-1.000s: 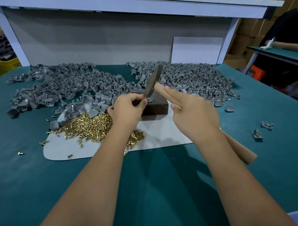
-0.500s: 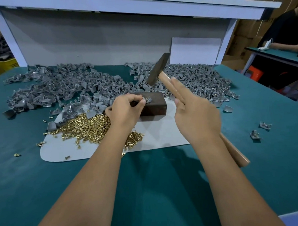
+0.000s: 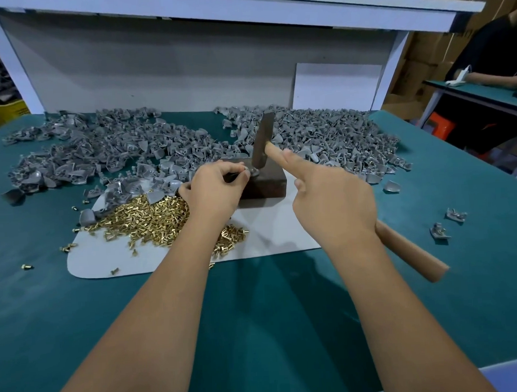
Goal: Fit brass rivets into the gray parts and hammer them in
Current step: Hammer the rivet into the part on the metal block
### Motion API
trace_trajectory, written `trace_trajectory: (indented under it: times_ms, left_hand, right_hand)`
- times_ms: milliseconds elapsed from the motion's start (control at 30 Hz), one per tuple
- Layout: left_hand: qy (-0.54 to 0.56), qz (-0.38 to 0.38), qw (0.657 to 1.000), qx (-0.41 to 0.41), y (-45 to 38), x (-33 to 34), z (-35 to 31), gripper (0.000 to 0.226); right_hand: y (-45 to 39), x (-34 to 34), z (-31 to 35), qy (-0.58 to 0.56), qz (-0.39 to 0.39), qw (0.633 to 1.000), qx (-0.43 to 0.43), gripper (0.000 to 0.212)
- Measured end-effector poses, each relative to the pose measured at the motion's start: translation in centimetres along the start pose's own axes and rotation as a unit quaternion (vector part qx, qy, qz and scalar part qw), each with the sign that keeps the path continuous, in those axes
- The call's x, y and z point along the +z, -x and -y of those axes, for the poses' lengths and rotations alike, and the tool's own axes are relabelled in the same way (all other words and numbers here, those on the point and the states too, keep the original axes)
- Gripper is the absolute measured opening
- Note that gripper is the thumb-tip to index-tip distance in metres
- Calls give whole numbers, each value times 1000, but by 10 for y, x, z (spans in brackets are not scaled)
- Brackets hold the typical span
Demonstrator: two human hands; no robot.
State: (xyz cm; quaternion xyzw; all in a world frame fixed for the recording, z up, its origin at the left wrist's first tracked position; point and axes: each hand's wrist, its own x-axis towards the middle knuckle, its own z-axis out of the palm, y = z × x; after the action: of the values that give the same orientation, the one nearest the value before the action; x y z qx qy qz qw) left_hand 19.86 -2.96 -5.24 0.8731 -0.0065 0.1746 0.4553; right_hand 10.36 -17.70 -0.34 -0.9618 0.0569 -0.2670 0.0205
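Head view: right hand (image 3: 334,201) grips wooden-handled hammer (image 3: 262,145); left hand (image 3: 212,189) pinches gray part (image 3: 251,170).

a small gray part (image 3: 254,173) sits on the dark block (image 3: 265,185), with the hammer (image 3: 262,145) head's lower end touching it. the hammer has a dark metal head and a pale wooden handle. brass rivets (image 3: 151,221) lie heaped on a gray mat (image 3: 270,233). loose gray parts (image 3: 101,152) spread in two broad piles across the far counter (image 3: 257,329).
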Motion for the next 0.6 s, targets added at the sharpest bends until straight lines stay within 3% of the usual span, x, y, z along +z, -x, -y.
trace_trajectory:
  times_ms: [167, 300, 467, 600]
  left_hand:
    - [1, -5, 1000, 7, 0, 1, 1, 15]
    - [-6, -3, 1000, -5, 0, 1, -1, 16]
    - [-9, -10, 1000, 3, 0, 2, 1, 5]
    - [-2, -1, 1000, -6, 1, 1, 0, 7]
  right_hand:
    - [3, 0, 0, -15, -58, 998, 20, 65]
    - [4, 4, 2, -3, -6, 1000, -13, 70]
    - [6, 1, 7, -52, -64, 997, 12, 59]
    - [5, 5, 5, -40, 9, 999, -2, 60]
